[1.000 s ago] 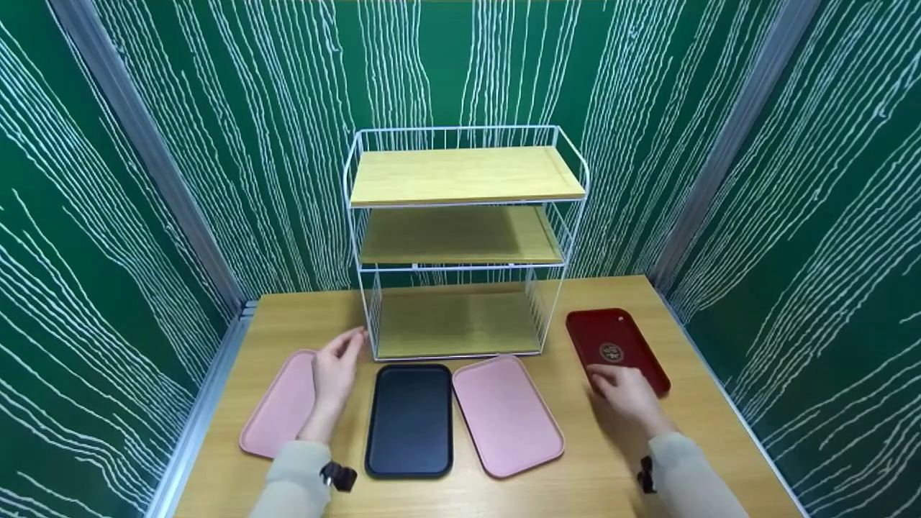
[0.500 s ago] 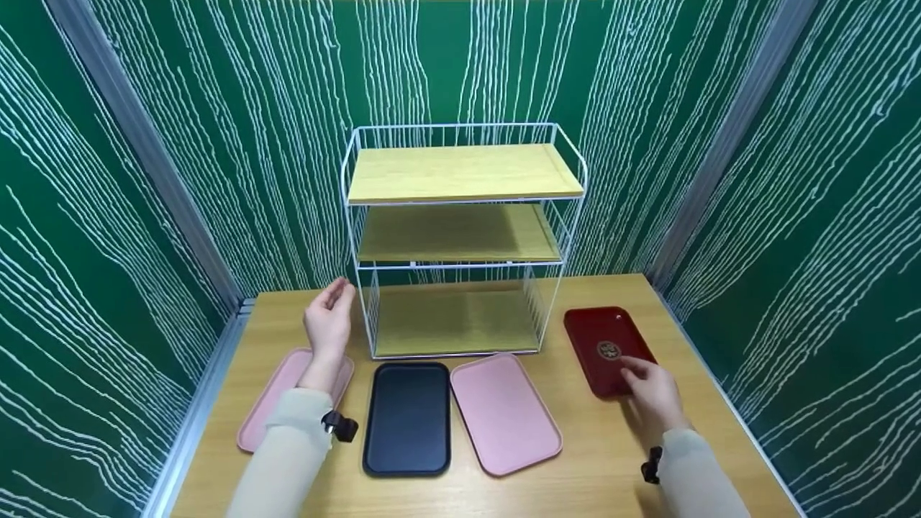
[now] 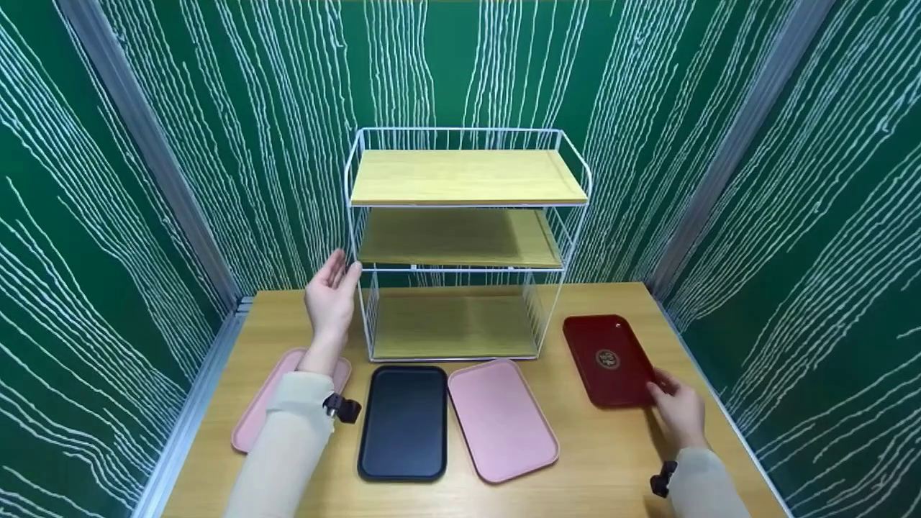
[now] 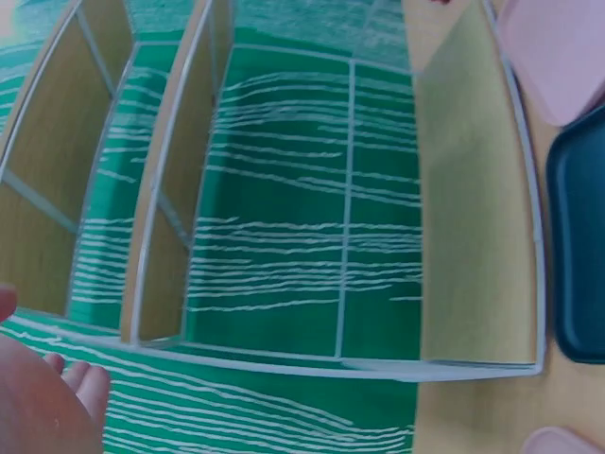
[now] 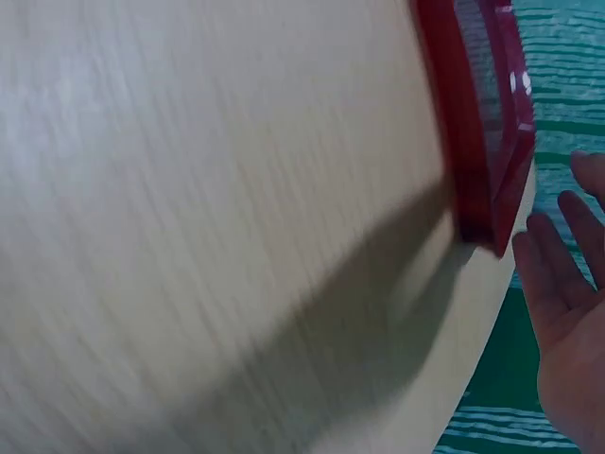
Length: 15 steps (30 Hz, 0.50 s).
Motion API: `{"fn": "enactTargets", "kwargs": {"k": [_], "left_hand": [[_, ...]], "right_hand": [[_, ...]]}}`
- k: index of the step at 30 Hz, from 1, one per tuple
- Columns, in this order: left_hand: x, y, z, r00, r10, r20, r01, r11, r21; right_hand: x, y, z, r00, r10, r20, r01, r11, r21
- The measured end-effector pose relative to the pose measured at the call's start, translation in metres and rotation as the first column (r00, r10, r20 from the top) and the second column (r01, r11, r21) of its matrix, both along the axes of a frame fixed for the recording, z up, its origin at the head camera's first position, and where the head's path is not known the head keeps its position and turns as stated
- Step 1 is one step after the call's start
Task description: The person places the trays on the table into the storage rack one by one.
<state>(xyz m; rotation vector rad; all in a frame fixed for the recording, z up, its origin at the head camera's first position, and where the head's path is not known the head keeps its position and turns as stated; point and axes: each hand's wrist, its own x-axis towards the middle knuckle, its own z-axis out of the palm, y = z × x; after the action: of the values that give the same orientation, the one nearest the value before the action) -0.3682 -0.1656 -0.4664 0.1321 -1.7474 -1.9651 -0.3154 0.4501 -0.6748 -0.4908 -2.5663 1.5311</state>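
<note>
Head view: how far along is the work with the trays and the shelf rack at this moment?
Done: nothing shelved; all three boards of the rack are bare. In hand: the right hand is at the near corner of the red tray, which lies flat on the table; the left hand is open beside the rack's left frame. Left: the black tray and two pink trays.
</note>
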Motion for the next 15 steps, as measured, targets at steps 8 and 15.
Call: {"fn": "enactTargets", "kwargs": {"k": [8,15], "left_hand": [[-0.022,0.005,0.027,0.999,-0.036,-0.011,0.035,0.993,-0.112],[-0.032,0.004,0.031,0.998,-0.067,0.000,0.066,0.983,-0.172]], "right_hand": [[-0.003,0.017,-0.003,0.996,-0.017,0.083,0.009,0.996,0.089],[-0.005,0.019,-0.008,0.983,0.029,0.181,-0.045,0.996,0.083]]}}
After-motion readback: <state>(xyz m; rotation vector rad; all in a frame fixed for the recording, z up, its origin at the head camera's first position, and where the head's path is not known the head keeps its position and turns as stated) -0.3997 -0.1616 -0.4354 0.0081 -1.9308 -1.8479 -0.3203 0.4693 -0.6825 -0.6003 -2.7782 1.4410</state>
